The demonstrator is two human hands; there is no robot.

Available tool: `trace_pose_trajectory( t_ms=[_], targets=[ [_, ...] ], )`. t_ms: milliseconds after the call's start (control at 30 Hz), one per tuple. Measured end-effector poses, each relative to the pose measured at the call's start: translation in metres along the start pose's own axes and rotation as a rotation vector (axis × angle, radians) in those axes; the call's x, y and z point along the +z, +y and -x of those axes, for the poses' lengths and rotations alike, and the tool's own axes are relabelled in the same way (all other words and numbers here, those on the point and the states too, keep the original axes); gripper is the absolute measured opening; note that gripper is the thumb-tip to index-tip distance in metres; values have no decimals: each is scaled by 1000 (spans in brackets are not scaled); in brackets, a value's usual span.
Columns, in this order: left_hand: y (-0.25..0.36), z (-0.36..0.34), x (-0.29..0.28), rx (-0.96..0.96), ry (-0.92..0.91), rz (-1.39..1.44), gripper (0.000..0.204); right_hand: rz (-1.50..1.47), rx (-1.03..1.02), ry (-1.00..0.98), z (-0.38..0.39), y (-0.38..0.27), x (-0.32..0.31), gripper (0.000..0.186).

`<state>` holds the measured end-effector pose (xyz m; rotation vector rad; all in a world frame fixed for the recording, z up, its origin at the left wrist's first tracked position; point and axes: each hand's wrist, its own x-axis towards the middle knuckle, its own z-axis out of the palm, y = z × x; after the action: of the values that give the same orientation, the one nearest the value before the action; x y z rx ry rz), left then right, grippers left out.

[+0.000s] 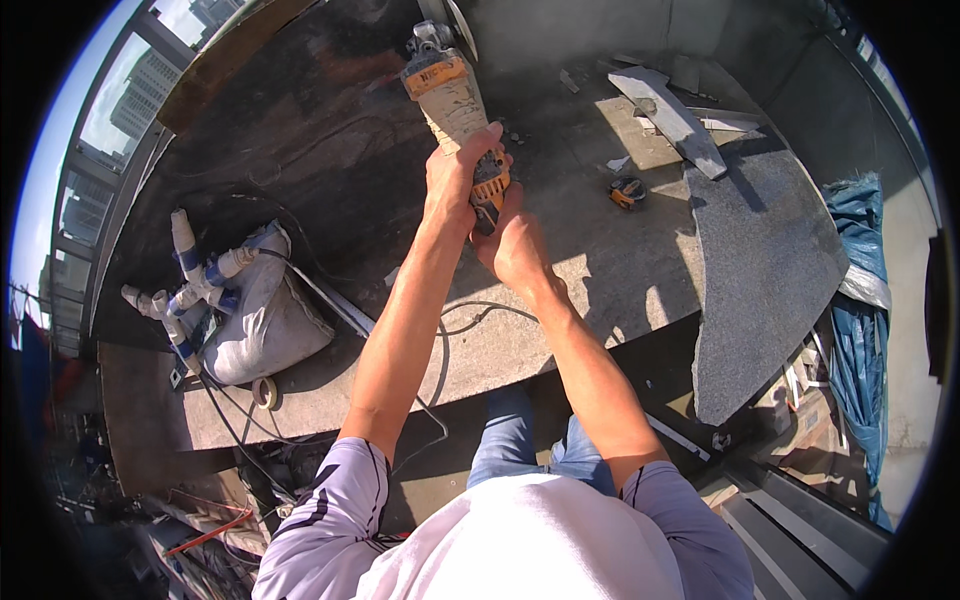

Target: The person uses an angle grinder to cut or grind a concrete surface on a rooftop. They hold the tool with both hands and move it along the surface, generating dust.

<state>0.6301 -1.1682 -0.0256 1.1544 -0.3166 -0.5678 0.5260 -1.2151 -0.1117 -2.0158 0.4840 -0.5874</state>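
Observation:
Both my hands are wrapped around an angle grinder (455,105), yellow and black with a dusty, pale wrapped body. It points away from me, its head and thin disc (463,28) at the far end of the bench. My left hand (455,180) grips it around the middle. Closer to me, my right hand (515,245) is closed around the rear end of the grinder. Whether the disc is spinning, I cannot tell. To the right of my hands, a small yellow-and-black tape measure (627,192) lies on the bench.
A dusty bench (590,240) spans in front of me. On its right lie a grey stone slab (765,250) and broken offcuts (675,120). At left are a whitish sack (265,325), pipe fittings (195,275), a tape roll (265,393) and a trailing cable (445,345).

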Motion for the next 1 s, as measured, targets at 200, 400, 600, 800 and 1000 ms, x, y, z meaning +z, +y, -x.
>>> trace_pose_trajectory(
  t_ms=[200,400,600,800,1000],
  targets=[
    [-6,4,0,-22,0,-6,40,26,-1,8,9,1,-5,72],
    [-13,5,0,-21,-14,-1,40,42,5,2,12,3,-8,73],
    [-17,5,-3,-11,-31,-9,39,32,9,-16,15,9,-5,73],
    [-17,1,-4,-1,-30,-22,41,8,50,-26,7,8,-2,70],
    [-4,-4,-1,-5,-33,-27,44,1,4,-13,-5,4,-2,72]
  ],
)
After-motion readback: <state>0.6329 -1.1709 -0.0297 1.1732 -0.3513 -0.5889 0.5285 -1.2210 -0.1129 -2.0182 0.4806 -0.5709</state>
